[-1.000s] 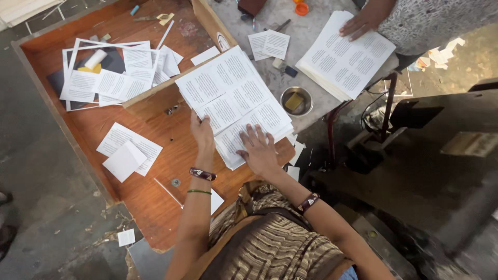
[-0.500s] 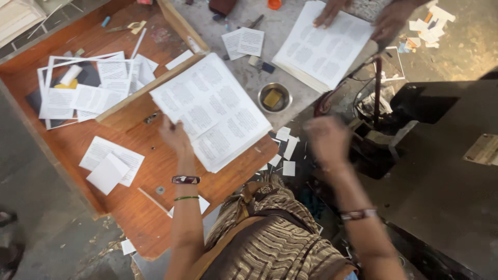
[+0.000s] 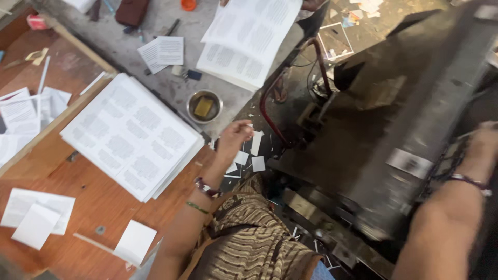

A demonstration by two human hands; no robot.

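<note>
My left hand point(image 3: 233, 139) hovers just past the right corner of a big stack of printed sheets point(image 3: 129, 135) on the wooden table point(image 3: 98, 205). Its fingers are loosely curled and hold nothing. Bangles circle that wrist. My right hand point(image 3: 485, 141) is stretched out far right, resting on a large dark machine point(image 3: 394, 103). That hand is blurred at the frame's edge, so its grip is unclear. A small metal bowl point(image 3: 204, 106) with a yellow lump stands just beyond the left hand.
A second pile of printed sheets point(image 3: 249, 39) lies on the grey surface at the top. Folded leaflets point(image 3: 163, 52) lie left of it. White slips point(image 3: 135, 241) and cut papers point(image 3: 36, 218) dot the table. A red tube frame point(image 3: 267, 98) and paper scraps point(image 3: 258, 163) lie between table and machine.
Both hands left the big stack. My right hand swung far right onto the machine, and my left slid to the stack's right corner. The view turned right.
</note>
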